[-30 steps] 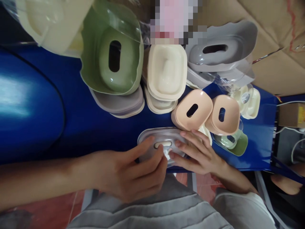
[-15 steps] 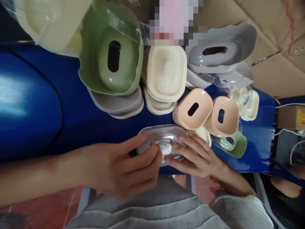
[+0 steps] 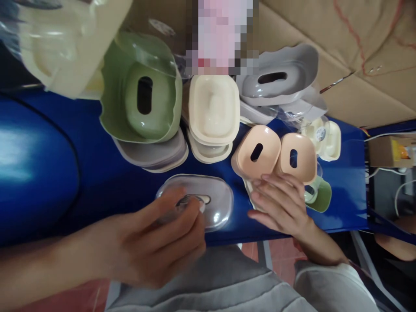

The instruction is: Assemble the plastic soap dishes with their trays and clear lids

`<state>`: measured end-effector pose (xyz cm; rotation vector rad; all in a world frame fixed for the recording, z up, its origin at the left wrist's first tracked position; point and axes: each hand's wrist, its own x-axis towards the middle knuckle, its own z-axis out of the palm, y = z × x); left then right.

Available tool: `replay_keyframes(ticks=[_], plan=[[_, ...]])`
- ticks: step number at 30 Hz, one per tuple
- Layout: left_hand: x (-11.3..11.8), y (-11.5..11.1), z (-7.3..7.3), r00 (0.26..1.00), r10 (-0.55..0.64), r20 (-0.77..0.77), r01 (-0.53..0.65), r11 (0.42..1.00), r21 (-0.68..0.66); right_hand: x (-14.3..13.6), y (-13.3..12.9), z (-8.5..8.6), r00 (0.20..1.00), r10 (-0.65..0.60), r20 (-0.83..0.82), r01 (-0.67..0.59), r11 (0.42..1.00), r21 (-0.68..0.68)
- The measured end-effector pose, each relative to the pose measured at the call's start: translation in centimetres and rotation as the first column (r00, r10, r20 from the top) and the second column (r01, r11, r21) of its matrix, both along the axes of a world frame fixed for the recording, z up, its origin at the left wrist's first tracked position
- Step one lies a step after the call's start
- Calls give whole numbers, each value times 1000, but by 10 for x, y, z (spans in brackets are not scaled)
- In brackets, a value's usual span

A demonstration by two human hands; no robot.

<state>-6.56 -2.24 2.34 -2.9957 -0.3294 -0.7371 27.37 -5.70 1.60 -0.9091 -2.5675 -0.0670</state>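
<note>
"Clear cover [image 3: 216, 210], lower middle of the frame, and there's the change: it sits further left of the peach tubs [image 3: 267, 157] than half a second ago!"

"And the right hand [image 3: 279, 201] has come off its edge, leaving the left hand [image 3: 159, 242] alone to steady it, I'd say. How's the grip?"

"Left fingers bend over the slot [image 3: 206, 199] in its middle; blurred, so I can't tell whether they pinch anything. The right's are stretched out over a cream piece [image 3: 249, 193], gripping nothing that shows."

"Containers, then?"

"Those two peach tubs, just above that hand, have slotted floors. Upper left, a green tub [image 3: 162, 108], transparent plastic [image 3: 149, 56] slanting across its top."

"Upper middle?"

"A cream tray [image 3: 229, 115], ridged, stacked on others. Right of it, a grey tub [image 3: 273, 93], slotted. At right, a small green tub [image 3: 324, 195] with what looks like a paler piece [image 3: 313, 198] inside."
</note>
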Motion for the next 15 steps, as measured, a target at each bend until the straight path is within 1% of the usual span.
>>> replay_keyframes(ticks=[1,3,5,8,10,12,15], plan=[[1,-2,-2,1000,30,-3,-30,1000,-9,1,1,1,999,-50,-9,50,999,16],[6,-8,-8,994,104,-36,-105,994,-17,2,2,2,996,-85,-16,86,996,31],[12,-15,-15,985,161,-64,-162,987,0,-1,3,2,997,-76,-7,77,997,27],[13,-26,-23,978,181,-103,-180,984,16,-4,4,1,998,-60,-7,60,998,27],[6,-37,-25,969,208,-133,-209,978,5,-5,4,0,998,-51,-25,52,998,37],[-6,-49,-24,956,255,-144,-257,966,0,-5,3,-1,998,-38,-47,40,998,46],[-30,-68,-22,916,379,-133,-381,925,15,-7,0,-1,998,-13,-66,16,999,48]])
